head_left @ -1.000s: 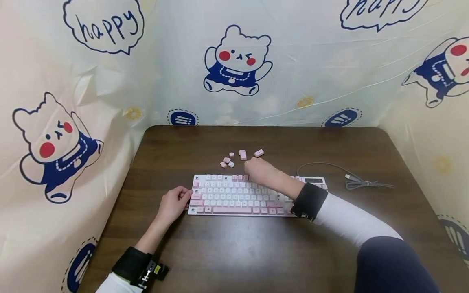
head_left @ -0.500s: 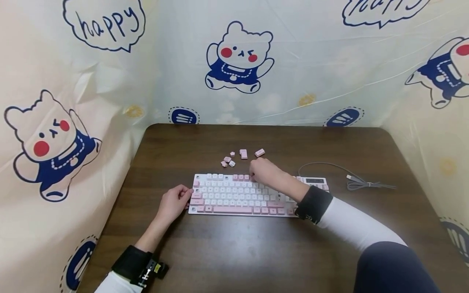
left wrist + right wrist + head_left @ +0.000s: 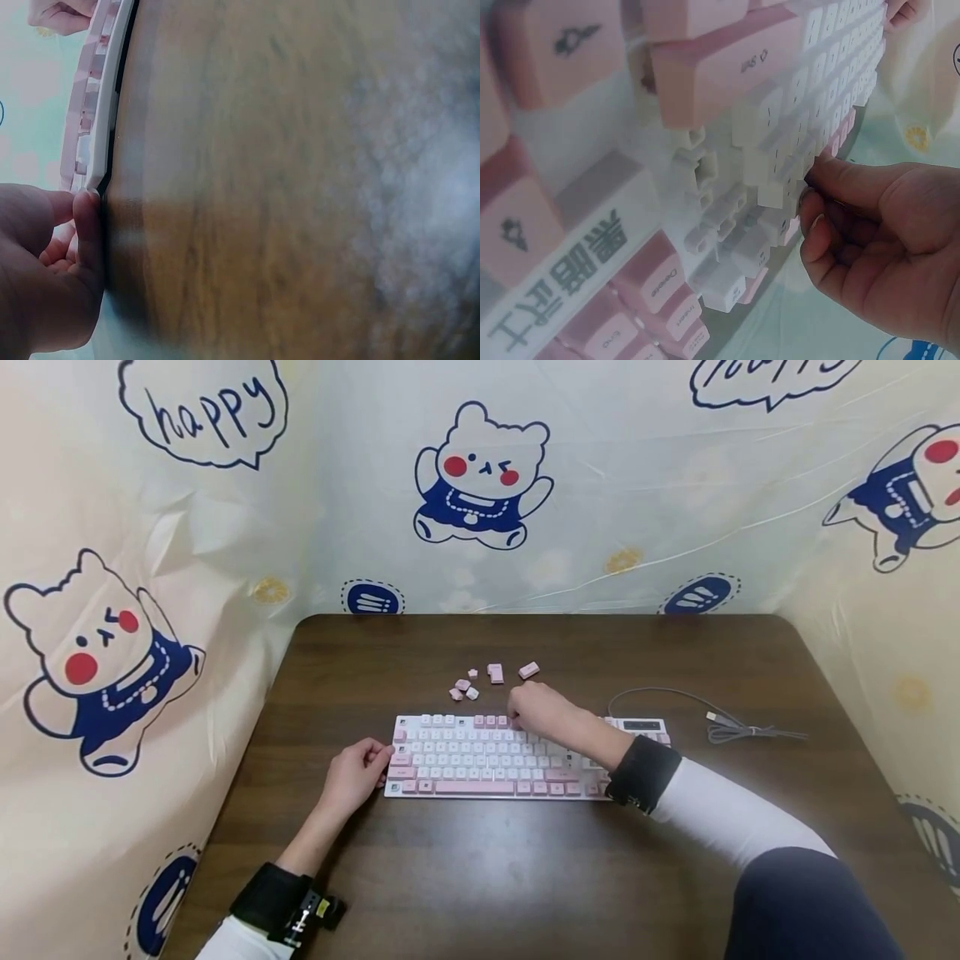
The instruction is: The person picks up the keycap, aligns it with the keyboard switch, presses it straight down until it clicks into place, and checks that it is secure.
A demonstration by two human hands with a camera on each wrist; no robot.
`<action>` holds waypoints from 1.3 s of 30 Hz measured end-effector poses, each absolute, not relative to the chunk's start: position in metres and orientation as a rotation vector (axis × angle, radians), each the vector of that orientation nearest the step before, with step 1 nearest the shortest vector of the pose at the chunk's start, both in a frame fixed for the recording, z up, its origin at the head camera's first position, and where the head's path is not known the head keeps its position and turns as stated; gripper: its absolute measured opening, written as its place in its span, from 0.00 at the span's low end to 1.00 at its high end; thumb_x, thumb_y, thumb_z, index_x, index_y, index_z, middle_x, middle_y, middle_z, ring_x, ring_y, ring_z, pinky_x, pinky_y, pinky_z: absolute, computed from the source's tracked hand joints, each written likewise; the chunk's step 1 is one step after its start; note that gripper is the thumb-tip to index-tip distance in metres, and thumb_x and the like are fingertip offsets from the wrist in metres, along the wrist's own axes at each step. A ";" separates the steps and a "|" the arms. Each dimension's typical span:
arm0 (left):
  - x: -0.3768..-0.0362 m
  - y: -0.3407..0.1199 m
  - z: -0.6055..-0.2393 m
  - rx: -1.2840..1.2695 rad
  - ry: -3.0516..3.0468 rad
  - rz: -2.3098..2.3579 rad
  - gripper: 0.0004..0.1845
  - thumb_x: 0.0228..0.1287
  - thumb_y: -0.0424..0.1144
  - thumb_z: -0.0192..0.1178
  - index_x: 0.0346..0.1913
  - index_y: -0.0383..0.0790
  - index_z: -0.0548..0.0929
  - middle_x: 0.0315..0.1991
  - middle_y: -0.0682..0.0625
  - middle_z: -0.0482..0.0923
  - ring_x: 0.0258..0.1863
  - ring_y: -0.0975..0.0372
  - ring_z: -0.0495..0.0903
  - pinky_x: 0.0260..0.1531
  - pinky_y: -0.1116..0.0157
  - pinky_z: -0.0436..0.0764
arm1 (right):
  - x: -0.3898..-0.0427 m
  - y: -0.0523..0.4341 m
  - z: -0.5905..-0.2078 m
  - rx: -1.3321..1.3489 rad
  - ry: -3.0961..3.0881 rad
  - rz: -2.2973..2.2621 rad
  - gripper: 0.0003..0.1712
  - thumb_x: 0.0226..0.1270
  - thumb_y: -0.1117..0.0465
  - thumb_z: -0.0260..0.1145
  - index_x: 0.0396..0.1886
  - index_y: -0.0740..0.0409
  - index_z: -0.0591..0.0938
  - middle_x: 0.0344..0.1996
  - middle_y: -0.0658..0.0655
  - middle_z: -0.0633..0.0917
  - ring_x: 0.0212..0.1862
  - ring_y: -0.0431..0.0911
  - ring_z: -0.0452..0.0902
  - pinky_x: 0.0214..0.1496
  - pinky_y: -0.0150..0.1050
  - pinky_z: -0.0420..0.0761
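A white and pink mechanical keyboard lies on the brown table. My left hand pinches its left end, and the left wrist view shows the thumb and fingertips of that hand at the keyboard's corner. Over the top row, my right hand has its fingers curled. In the right wrist view the right hand pinches at a keycap in the far row, mostly hidden by thumb and fingers. Bare switch sockets show between mounted caps, below the pink wide key.
Several loose pink and white keycaps lie behind the keyboard, with a longer pink keycap to their right. A grey cable, bundled, rests at the right. Printed fabric hangs around the table's back and sides.
My right hand has moved slightly right along the top row, uncovering more of a pink key. The left hand stays at the keyboard's end, and the head view has shifted a little.
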State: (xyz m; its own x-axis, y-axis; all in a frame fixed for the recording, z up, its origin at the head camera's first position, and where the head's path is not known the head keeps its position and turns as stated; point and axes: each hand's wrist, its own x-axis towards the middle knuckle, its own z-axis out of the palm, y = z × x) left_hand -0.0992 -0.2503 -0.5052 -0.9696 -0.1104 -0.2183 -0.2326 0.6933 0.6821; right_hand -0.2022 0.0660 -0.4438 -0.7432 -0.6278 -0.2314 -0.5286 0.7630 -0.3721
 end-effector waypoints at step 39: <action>-0.095 -0.251 -0.505 -0.294 2.761 1.156 0.11 0.77 0.41 0.61 0.42 0.35 0.84 0.26 0.49 0.78 0.24 0.62 0.79 0.26 0.67 0.79 | -0.265 0.110 -0.442 -1.173 2.680 -0.503 0.06 0.72 0.65 0.70 0.44 0.61 0.88 0.39 0.56 0.87 0.39 0.47 0.79 0.44 0.43 0.82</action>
